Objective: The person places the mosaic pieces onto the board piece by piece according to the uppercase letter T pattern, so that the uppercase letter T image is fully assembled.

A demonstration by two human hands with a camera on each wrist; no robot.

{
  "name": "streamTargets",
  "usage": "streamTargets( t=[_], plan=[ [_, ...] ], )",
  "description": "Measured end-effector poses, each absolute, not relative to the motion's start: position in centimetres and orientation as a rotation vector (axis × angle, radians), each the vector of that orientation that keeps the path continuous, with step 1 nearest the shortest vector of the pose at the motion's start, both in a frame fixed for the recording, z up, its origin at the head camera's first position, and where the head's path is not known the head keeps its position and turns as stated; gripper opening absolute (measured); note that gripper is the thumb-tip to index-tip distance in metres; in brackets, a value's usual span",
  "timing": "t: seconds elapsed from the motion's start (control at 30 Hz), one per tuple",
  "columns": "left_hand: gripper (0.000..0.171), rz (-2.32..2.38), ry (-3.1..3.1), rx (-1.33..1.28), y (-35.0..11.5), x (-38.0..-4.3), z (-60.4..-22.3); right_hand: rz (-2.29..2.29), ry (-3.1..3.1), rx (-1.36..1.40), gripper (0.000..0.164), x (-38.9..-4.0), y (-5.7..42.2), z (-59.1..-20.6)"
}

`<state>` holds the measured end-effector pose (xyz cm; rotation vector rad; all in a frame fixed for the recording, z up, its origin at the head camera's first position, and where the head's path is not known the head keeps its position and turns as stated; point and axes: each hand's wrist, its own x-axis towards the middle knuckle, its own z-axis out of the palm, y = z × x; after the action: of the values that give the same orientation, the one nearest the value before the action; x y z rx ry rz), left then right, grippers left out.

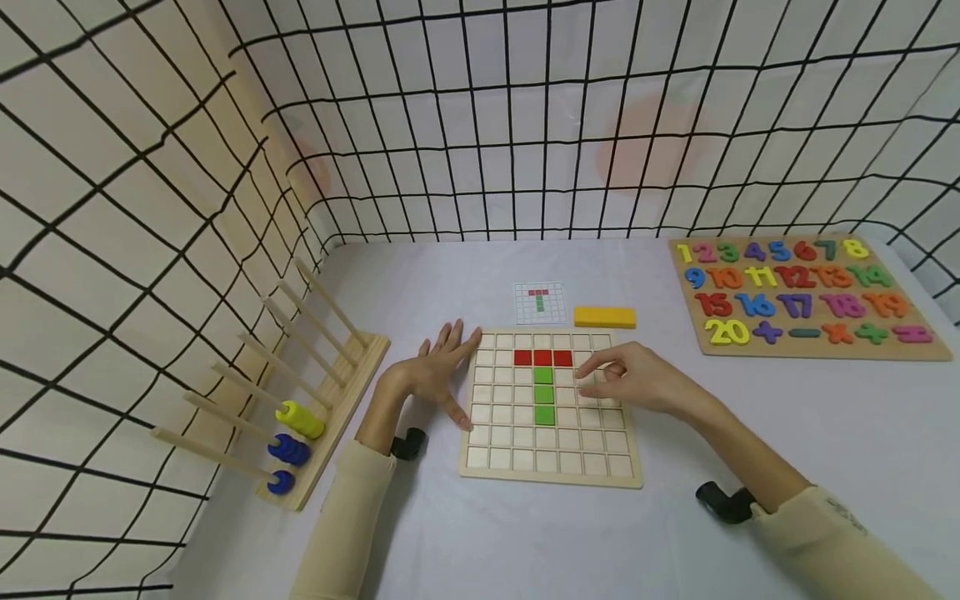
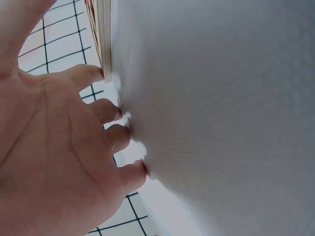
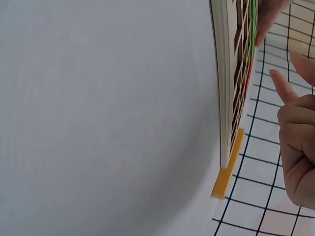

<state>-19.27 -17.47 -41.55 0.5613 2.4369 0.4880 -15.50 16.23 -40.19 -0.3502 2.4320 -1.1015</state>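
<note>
Far left there's a peg rack (image 1: 330, 400) with blue and yellow rings. The left hand (image 1: 438, 371) lies flat, fingers spread wide, steadying the left edge of the grid board (image 1: 551, 467). The right hand (image 1: 637, 379) hovers over the board's right side, fingers loosely curled, holding nothing I can see, just beside the red-and-green T (image 1: 543, 379). A number puzzle (image 1: 806, 292) sits far right.

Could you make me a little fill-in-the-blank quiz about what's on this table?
1. On the wooden grid board, the three tiles under the red row are ____.
2. The bar lying beyond the board is ____.
3. The left hand rests at the board's ____ edge.
4. The highest number on the number puzzle is ____.

Missing words: green; yellow; left; 20
</note>
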Motion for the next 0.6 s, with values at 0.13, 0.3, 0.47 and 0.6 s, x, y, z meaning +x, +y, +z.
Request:
streamTargets(
  t=[0.13, 0.3, 0.47, 0.6],
  plan=[
    [0.14, 0.51, 2.437, 0.542, -17.6, -19.4, -41.3, -1.05, 2.483, -0.325, 0.034, -15.7, 17.3, -39.9],
    [0.123, 0.578, 2.465, 0.55, -17.7, -19.8, -41.1, -1.0, 2.562, -0.281, 0.043, -15.9, 18.9, -39.6],
    [0.1, 0.768, 2.534, 0.589, -17.7, -19.6, -40.4, -1.019, 2.593, -0.248, 0.058, -16.2, 19.8, -39.0],
    [0.084, 0.777, 2.646, 0.569, -17.3, -19.4, -39.6, -1.064, 2.646, -0.231, 0.066, -16.5, 20.4, -38.5]
  ],
)
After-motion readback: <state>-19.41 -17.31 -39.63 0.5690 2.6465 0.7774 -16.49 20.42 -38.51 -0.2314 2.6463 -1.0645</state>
